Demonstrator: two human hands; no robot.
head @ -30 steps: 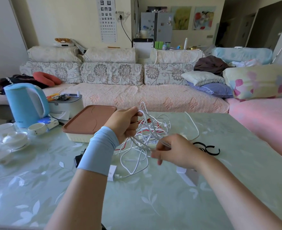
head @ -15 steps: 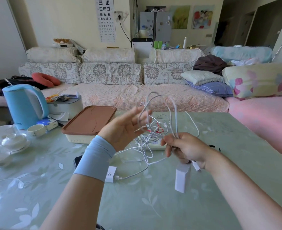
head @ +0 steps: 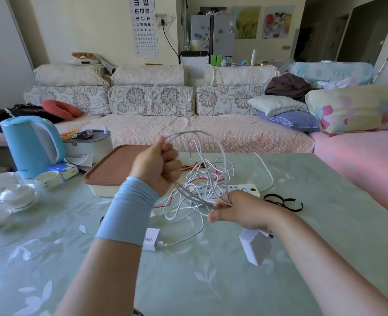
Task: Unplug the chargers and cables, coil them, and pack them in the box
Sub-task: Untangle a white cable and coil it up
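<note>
A loop of thin white charging cable (head: 213,142) is gripped in the closed left hand (head: 158,166) and pinched by the right hand (head: 238,209), its white charger block (head: 255,247) dangling below, while, judged unfinished, tangled white and red cables (head: 202,179) remain beside the brown-lidded cream plastic box (head: 113,169), still lidded.

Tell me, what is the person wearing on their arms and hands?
The left hand is bare, with no glove or ring that I can see. Just below it, a plain light blue band wraps snugly round the left wrist and lower arm. It looks soft and stretchy, with no marks on it. The right hand and its arm are bare: no sleeve, no watch, no band.
</note>
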